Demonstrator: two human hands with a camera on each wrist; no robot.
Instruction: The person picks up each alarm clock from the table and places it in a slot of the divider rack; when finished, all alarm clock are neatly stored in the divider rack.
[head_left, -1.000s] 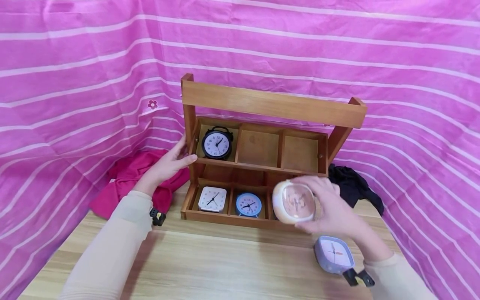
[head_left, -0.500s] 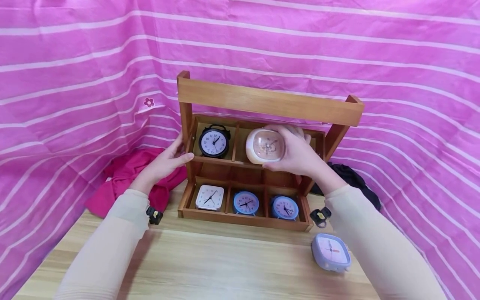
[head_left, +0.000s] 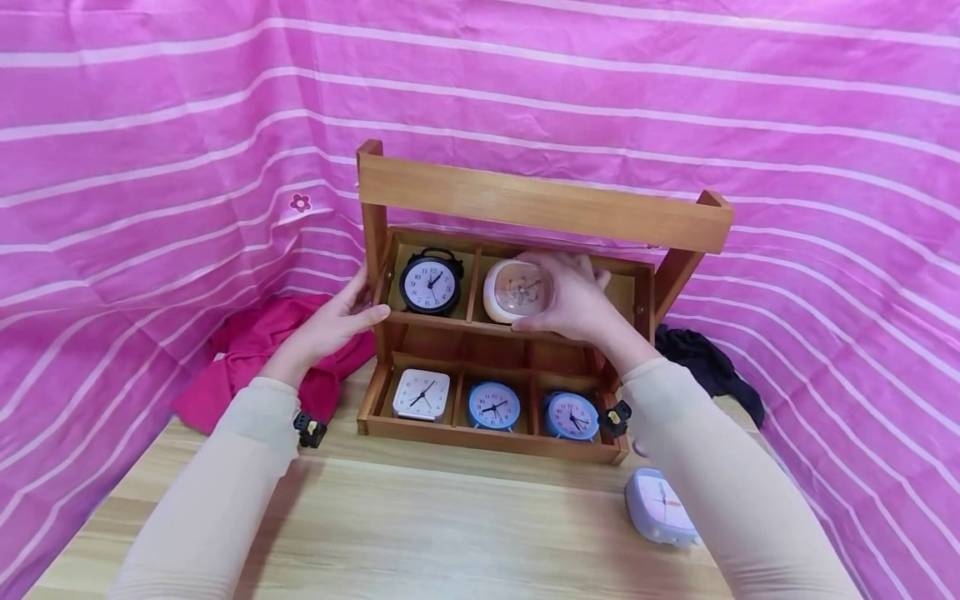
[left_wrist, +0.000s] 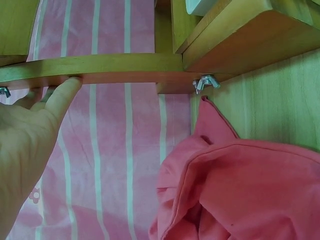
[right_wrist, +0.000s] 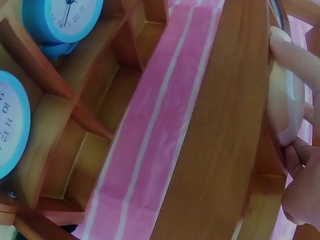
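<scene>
My right hand (head_left: 576, 302) grips a rounded cream-and-pink alarm clock (head_left: 519, 290) by its right side, thumb below and fingers above. The clock sits at the upper middle compartment of a two-tier wooden shelf (head_left: 540, 200). In the right wrist view, fingers (right_wrist: 300, 55) lie around the clock's pale body (right_wrist: 285, 100). My left hand (head_left: 330, 329) rests against the shelf's left side, its thumb straight along the side board (left_wrist: 125, 70) in the left wrist view. A black twin-bell alarm clock (head_left: 430, 285) stands in the upper left compartment.
The lower tier holds a white square clock (head_left: 422, 394) and two blue round clocks (head_left: 493, 406). A lilac clock (head_left: 660, 508) lies on the wooden table (head_left: 420, 533), partly behind my right sleeve. Red cloth (head_left: 247, 342) lies left, black cloth (head_left: 708, 367) right. Pink striped fabric (head_left: 480, 83) surrounds everything.
My right hand has carried the cream-and-pink clock up and left from before the lower right compartment to the upper middle one. My left hand has stayed at the shelf's side.
</scene>
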